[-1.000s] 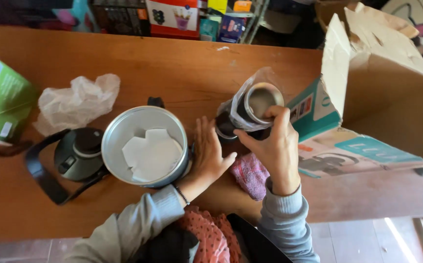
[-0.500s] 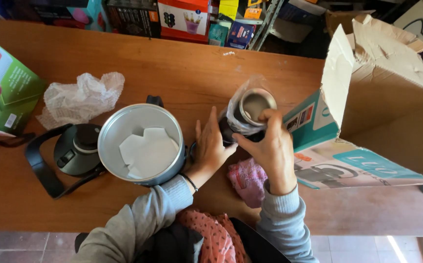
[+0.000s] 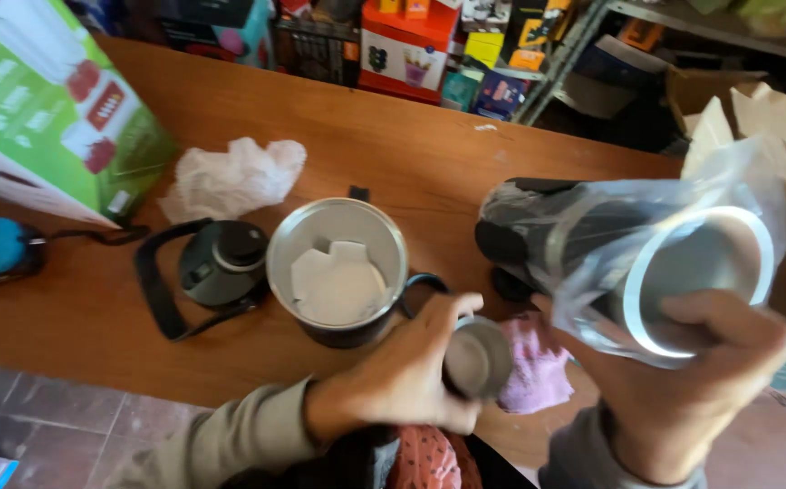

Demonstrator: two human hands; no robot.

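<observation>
My right hand [image 3: 683, 380] clasps a dark steel flask [image 3: 628, 254] lying on its side in a clear plastic bag [image 3: 746, 181], its round mouth toward me — held above the wooden table [image 3: 411, 154]. My left hand [image 3: 406, 376] closes around a small steel cup [image 3: 476, 359], nothing visible inside. Beside it stands an open steel pot [image 3: 337, 272] with white folded paper [image 3: 338, 285] at the bottom; a black lid [image 3: 222, 263] with a strap lies just left.
</observation>
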